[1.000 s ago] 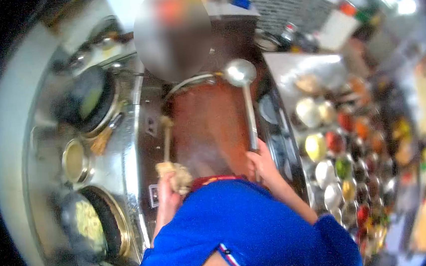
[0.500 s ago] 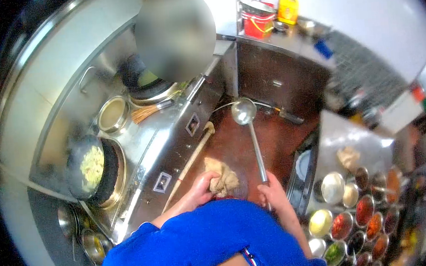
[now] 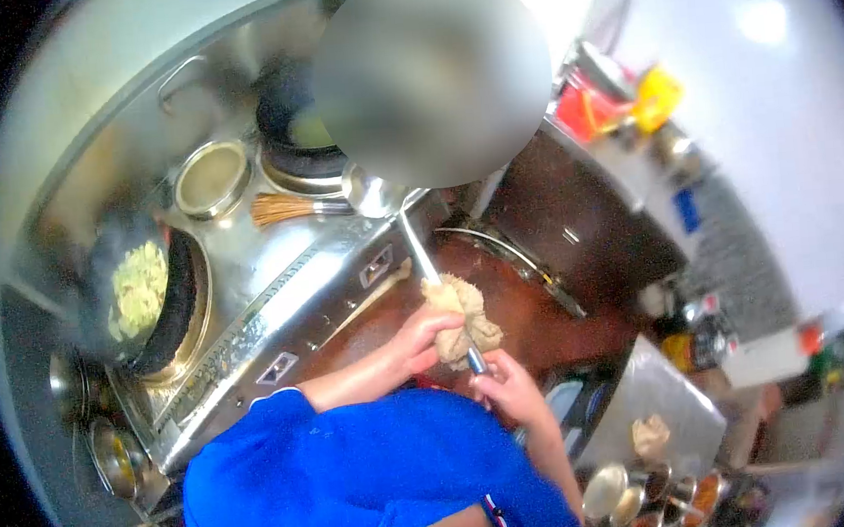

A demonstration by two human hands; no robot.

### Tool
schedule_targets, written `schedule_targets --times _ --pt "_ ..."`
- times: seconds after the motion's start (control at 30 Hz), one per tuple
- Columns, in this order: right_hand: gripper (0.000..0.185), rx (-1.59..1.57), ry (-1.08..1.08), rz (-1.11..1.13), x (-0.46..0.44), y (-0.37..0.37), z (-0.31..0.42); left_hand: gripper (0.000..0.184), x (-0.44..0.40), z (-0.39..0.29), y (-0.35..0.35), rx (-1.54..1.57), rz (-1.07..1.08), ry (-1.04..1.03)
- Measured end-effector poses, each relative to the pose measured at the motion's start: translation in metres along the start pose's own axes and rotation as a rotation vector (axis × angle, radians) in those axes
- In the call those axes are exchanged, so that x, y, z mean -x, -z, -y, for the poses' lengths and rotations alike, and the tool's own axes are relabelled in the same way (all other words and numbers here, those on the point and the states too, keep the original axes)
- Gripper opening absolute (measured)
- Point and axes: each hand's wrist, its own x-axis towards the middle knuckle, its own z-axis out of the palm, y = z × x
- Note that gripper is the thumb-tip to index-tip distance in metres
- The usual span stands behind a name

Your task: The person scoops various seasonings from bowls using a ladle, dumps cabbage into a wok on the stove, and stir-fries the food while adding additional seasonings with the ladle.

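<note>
My left hand (image 3: 426,336) is closed on a tan cloth (image 3: 476,321), which lies against the handle of a metal ladle (image 3: 421,249). Lower down, the fingers of my right hand (image 3: 507,388) are wrapped round the end of that handle. The ladle's bowl is up by the stove's front edge, beside a straw brush (image 3: 289,208). A wok (image 3: 172,298) at the left holds pale green and yellow food (image 3: 139,289).
A second wok (image 3: 282,126) and a round metal pot (image 3: 212,179) are on the metal stove (image 3: 245,277). Containers of ingredients (image 3: 606,490) stand at the lower right near a metal counter (image 3: 692,421). A hose (image 3: 510,242) runs over the floor.
The view has turned towards the stove. The ladle has swung left over the stove's edge, and the cloth has come against its handle. My hands have moved closer together.
</note>
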Motion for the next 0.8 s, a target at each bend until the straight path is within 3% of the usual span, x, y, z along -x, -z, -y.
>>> schedule_targets --times 0.03,0.07,0.1,0.17,0.33,0.47,0.5,0.57,0.7,0.8 --pt "0.029 -0.055 -0.024 -0.007 -0.017 0.006 0.005 0.041 -0.008 -0.011 0.004 -0.005 -0.024 -0.048" --pt "0.026 0.116 0.184 -0.066 -0.038 0.017 0.003 0.042 -0.014 -0.023 0.007 0.000 -0.012 -0.126" --pt "0.023 0.278 0.056 -0.140 -0.054 0.030 0.014 0.043 -0.018 -0.035 0.009 0.014 -0.063 -0.216" --pt "0.024 0.104 0.007 -0.144 -0.095 0.059 0.029 0.045 -0.023 -0.060 0.026 0.058 -0.123 -0.281" --pt "0.019 0.322 0.000 -0.247 -0.208 0.130 0.068 0.049 0.001 -0.095 0.050 0.170 -0.309 -0.588" --pt "0.027 0.437 0.191 -0.194 -0.322 0.171 0.133 0.044 0.020 -0.106 0.068 0.182 -0.401 -0.843" --pt "0.033 0.466 0.260 -0.140 -0.362 0.183 0.152 0.042 0.023 -0.110 0.061 0.218 -0.539 -0.901" --pt "0.035 0.446 0.298 -0.175 -0.458 0.221 0.180 0.042 0.022 -0.101 0.091 0.260 -0.591 -0.994" --pt "0.048 0.461 0.331 -0.191 -0.619 0.270 0.243 0.036 0.004 -0.101 0.060 0.362 -0.696 -1.231" --pt "0.052 0.615 0.252 0.050 -0.717 0.282 0.282 0.038 -0.026 -0.104 0.064 0.418 -0.700 -1.323"
